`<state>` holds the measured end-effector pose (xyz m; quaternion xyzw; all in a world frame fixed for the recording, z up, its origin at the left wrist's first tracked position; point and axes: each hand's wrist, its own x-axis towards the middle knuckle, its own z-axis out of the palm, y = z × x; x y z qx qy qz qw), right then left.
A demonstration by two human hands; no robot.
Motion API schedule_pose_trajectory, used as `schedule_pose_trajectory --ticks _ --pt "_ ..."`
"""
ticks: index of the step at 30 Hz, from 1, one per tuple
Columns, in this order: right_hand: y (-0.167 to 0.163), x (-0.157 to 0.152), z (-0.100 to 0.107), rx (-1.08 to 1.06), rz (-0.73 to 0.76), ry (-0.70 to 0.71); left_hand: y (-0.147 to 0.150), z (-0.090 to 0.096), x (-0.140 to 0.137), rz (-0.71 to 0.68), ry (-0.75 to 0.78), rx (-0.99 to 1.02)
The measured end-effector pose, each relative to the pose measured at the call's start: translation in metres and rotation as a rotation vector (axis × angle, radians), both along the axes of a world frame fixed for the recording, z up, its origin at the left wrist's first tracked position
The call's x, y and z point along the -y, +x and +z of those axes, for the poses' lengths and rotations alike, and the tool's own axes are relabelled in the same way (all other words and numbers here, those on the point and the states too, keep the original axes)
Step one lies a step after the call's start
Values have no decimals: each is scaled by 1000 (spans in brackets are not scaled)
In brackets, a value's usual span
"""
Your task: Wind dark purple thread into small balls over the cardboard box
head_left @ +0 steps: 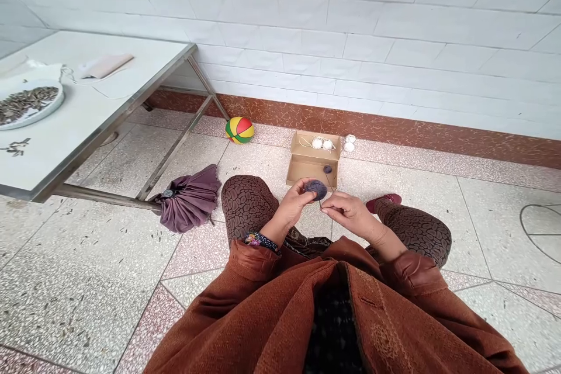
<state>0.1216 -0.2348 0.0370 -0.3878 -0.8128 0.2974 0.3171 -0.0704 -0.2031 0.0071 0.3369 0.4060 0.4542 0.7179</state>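
Observation:
My left hand (301, 197) grips a dark blue-grey ball of yarn (316, 189) between thumb and fingers. Just to its right, my right hand (346, 210) pinches the yarn strand (320, 203) that comes off this ball. Beyond my hands an open cardboard box (307, 165) lies on the floor. Inside it rests a smaller dark ball of yarn (327, 169), with a strand running from it toward my right hand. White yarn balls (322, 144) sit in the box's raised lid. Two more white balls (349, 143) stand beside the box on the right.
A red, yellow and green ball (239, 130) lies near the wall. At left stands a metal-framed table (144, 79) holding a plate (60, 102) of dried pieces and a folded cloth (107, 66). A purple folded umbrella (190, 198) leans by its leg. A thin cable (528, 234) loops at right.

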Motion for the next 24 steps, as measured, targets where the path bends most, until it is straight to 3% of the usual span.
schedule_pose_trajectory --ticks 5,10,13,16,19,24 --pt "5 -27 9 -69 -121 19 0 6 7 -195 106 -1" --pt "8 -37 -24 -152 -263 -103 -1 18 12 -339 102 206" --pt "8 -24 -44 -136 -315 -169 0 18 9 -265 12 284" --pt "4 -7 -49 -101 -285 -182 2 10 0 -71 -91 265" --pt "-1 4 -38 -88 -138 -155 4 0 -6 64 -105 131" --pt "-1 -6 -8 -92 -56 -55 6 -4 -4 37 -11 6"
